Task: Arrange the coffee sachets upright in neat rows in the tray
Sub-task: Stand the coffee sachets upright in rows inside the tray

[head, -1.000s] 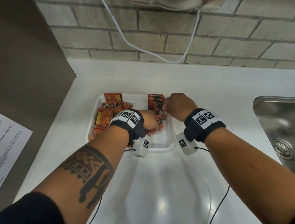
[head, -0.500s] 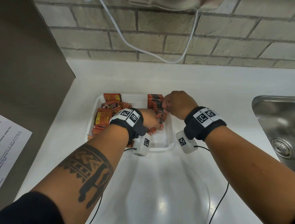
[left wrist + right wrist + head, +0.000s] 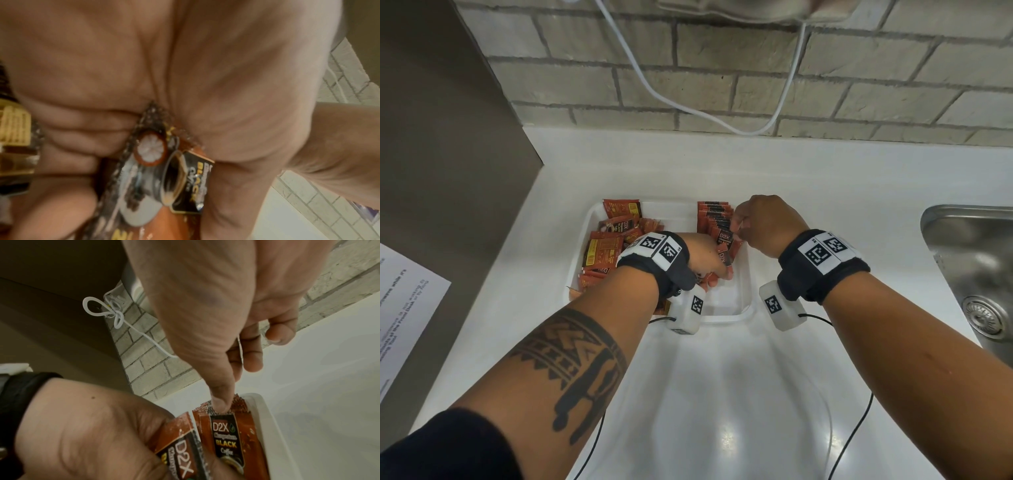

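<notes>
A white tray (image 3: 749, 274) sits on the counter. Loose orange-and-black coffee sachets (image 3: 606, 248) lie heaped in its left half. A row of upright sachets (image 3: 714, 214) stands along its right side. My left hand (image 3: 724, 269) grips a few sachets (image 3: 164, 164) in curled fingers at the near end of that row. The right hand (image 3: 736, 228) reaches down from the right. Its thumb tip (image 3: 221, 405) pinches the top edge of the front upright sachet (image 3: 226, 439), and the fingers behind it are mostly hidden. In the right wrist view my left hand (image 3: 92, 434) holds a sachet (image 3: 180, 444) beside the row.
A brick wall with a hanging white cable (image 3: 722, 123) closes the back. A steel sink (image 3: 976, 270) lies at the right and a brown panel (image 3: 441, 154) at the left, with a printed sheet (image 3: 404, 301) by it. White counter (image 3: 722, 394) spreads in front of the tray.
The right hand has edged slightly back along the upright row. The left hand with its sachets has hardly moved.
</notes>
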{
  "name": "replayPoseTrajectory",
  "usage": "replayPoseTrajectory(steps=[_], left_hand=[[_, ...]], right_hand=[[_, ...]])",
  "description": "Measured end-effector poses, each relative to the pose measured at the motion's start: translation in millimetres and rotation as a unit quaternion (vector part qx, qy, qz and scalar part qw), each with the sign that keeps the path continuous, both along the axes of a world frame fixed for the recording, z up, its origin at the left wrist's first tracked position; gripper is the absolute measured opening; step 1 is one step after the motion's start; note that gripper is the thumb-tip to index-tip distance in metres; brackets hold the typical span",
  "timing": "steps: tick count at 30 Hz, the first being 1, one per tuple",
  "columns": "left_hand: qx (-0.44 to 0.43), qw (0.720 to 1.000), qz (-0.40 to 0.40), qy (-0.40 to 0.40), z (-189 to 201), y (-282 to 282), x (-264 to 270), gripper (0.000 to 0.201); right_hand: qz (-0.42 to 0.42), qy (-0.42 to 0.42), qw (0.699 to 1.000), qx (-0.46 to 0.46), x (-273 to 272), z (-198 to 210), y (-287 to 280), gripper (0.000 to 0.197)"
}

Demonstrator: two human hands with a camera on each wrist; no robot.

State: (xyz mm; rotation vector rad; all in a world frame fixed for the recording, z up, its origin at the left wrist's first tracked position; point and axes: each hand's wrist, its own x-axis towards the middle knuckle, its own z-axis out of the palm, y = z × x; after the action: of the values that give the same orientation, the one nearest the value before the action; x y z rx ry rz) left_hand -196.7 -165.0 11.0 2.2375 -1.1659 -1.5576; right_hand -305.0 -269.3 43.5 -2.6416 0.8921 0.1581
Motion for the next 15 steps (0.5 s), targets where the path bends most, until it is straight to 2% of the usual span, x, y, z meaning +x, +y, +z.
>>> replayPoseTrajectory(steps=[5,9,12,15], left_hand=[[0.002,1.000,0.004,0.007,1,0,-2,0.036],[-0.015,0.999,0.019,0.035,7,6,0,0.031],[-0.083,0.987,0.064,0.124,12,16,7,0.020],[-0.168,0.948,0.117,0.244,21,28,14,0.028]], right_hand=[[-0.006,-0.004,1.000,0.005,-2,3,1,0.020],[-0.001,-0.042,0.998,0.040,-10,11,5,0.016],[0.023,-0.041,0.994,0.102,-18,15,10,0.011],[-0.014,-0.122,0.977,0.176,-24,17,8,0.002]])
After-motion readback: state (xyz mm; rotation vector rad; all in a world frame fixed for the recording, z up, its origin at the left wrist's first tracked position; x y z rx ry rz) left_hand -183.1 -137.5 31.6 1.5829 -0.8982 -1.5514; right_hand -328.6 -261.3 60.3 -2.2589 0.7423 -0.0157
